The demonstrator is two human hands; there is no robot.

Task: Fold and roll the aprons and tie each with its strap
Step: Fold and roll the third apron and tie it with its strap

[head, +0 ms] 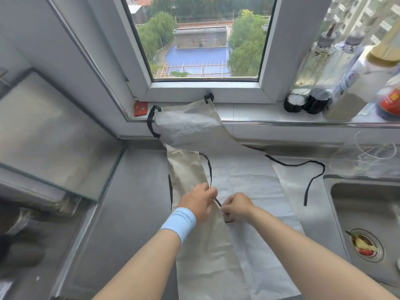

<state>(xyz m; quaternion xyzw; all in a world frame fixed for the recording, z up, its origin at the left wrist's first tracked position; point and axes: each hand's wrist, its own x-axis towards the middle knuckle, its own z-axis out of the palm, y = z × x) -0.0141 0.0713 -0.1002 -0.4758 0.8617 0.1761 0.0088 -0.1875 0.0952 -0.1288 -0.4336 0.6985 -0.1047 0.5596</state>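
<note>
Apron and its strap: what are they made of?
The apron looks like a thin coated or paper-like sheet, beige with a slight sheen outside and whitish inside; it holds sharp creases. The strap is flat black tape, probably woven fabric; it lies limp in loops.

apron [188, 126]: plain beige-tan outer face; pale silvery-white inner face, creased
strap [305, 198]: black, like the neck loop
wristband [179, 221]: light blue, plain
counter [134, 202]: dull steel grey
window frame [205, 89]: white
packet [140, 109] on the sill: red
jars [294, 102]: black
bottle label [389, 102]: red with yellow marks
sink [368, 202]: steel grey; yellow and red scraps in the drain
</note>
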